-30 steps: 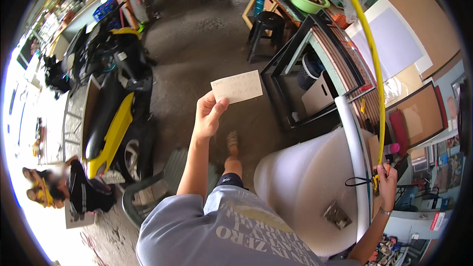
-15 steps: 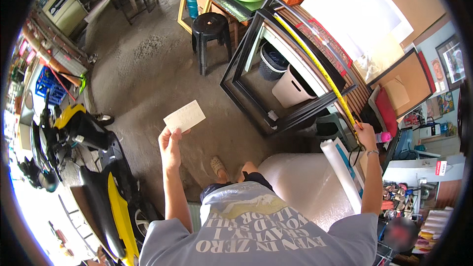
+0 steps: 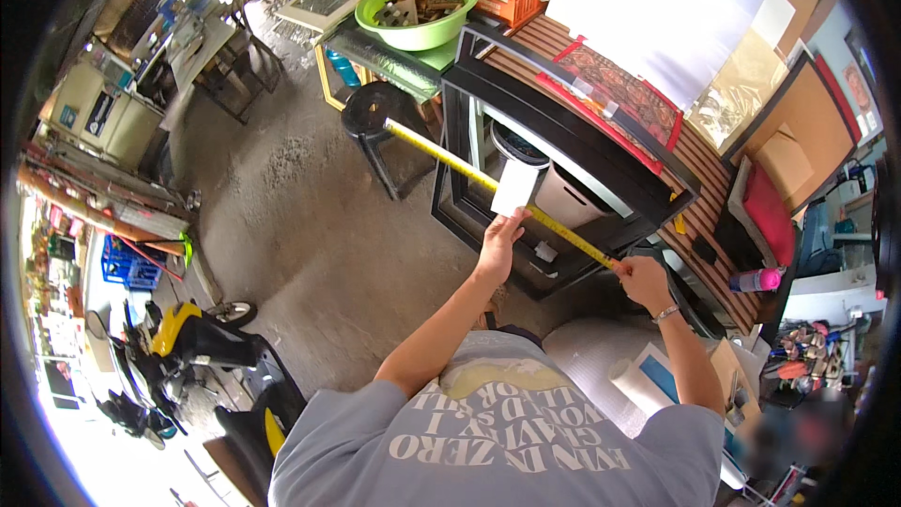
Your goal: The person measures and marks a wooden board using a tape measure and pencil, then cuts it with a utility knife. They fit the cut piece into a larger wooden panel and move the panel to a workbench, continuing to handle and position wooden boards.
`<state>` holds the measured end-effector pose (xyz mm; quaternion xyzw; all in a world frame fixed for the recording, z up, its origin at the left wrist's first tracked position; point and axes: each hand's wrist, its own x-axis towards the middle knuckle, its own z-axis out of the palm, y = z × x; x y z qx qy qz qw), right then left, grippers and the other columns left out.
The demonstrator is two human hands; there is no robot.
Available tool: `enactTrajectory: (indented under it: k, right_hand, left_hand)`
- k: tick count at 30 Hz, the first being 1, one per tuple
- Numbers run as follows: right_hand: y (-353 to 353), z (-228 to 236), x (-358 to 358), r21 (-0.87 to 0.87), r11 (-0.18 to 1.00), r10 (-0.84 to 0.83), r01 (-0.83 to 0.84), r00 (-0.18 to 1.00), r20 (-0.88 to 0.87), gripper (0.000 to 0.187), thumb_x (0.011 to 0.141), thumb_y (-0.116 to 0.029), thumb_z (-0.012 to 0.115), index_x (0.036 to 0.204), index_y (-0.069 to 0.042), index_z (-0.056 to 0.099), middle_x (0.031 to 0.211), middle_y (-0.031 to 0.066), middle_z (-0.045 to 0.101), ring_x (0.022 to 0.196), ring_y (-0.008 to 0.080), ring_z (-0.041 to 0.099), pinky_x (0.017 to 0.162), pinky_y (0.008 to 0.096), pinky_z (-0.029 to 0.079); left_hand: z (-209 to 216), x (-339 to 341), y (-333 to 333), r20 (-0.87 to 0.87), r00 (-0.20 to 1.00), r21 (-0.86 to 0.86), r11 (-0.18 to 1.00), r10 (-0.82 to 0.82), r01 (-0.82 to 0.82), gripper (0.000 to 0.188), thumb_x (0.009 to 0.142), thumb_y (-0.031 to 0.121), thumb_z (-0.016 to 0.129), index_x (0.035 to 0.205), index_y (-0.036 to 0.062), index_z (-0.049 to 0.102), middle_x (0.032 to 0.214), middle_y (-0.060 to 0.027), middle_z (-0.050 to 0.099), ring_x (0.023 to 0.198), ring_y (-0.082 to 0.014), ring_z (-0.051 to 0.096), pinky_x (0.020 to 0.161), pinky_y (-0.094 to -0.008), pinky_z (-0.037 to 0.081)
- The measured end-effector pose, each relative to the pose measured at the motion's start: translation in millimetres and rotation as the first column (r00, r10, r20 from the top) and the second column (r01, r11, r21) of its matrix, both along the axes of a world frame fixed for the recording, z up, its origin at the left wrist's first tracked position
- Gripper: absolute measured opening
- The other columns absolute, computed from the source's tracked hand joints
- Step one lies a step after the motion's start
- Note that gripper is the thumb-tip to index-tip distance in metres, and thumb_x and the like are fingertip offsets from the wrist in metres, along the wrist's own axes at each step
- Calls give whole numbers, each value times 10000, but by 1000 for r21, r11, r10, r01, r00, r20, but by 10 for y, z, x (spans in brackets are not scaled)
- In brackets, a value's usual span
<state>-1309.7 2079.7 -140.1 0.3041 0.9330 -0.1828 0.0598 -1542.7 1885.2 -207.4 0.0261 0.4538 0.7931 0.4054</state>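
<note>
My left hand (image 3: 499, 249) pinches a small white paper card (image 3: 515, 190) by its lower edge. A yellow measuring tape (image 3: 441, 155) is gripped at its near end by my right hand (image 3: 644, 284), fingers closed. The blade slants up to the left, passing behind the card, and its far tip is in front of the black stool (image 3: 369, 111). Beyond my hands, several black rectangular frames (image 3: 554, 284) lean on and lie over the slatted wooden bench (image 3: 709, 258). I cannot make out a tape case inside my right hand.
A green basin (image 3: 413, 36) of wood pieces sits on the far table. Under the bench are a pale bin (image 3: 568, 195) and a dark bucket. A yellow-black motorbike (image 3: 221, 343) stands left. Bubble wrap (image 3: 591, 357) and a white roll (image 3: 638, 380) lie near my right arm.
My left hand has moved right with the card, which now overlaps the tape. My right hand has moved left, swinging the tape away from the bench and over the frames toward the stool.
</note>
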Motion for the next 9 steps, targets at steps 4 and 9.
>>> enactTrajectory:
  k: [4,9]
  right_hand:
    - [65,-106,-71,42,999,-15,13,999,43,277,878,-336,591,801,-89,691,747,109,649,732,313,643,642,441,512]
    - [163,-112,-138,0,996,-93,93,988,125,261,841,-347,627,797,-97,692,775,117,669,801,323,653,670,452,510]
  left_hand:
    - [7,-65,313,-90,986,-103,986,-137,128,271,960,365,569,1029,116,651,1039,-1,661,993,-100,581,874,-295,431]
    - [-279,-57,562,-163,975,-254,961,-153,109,320,983,328,531,1052,32,630,1121,-48,667,894,-125,614,794,-285,508]
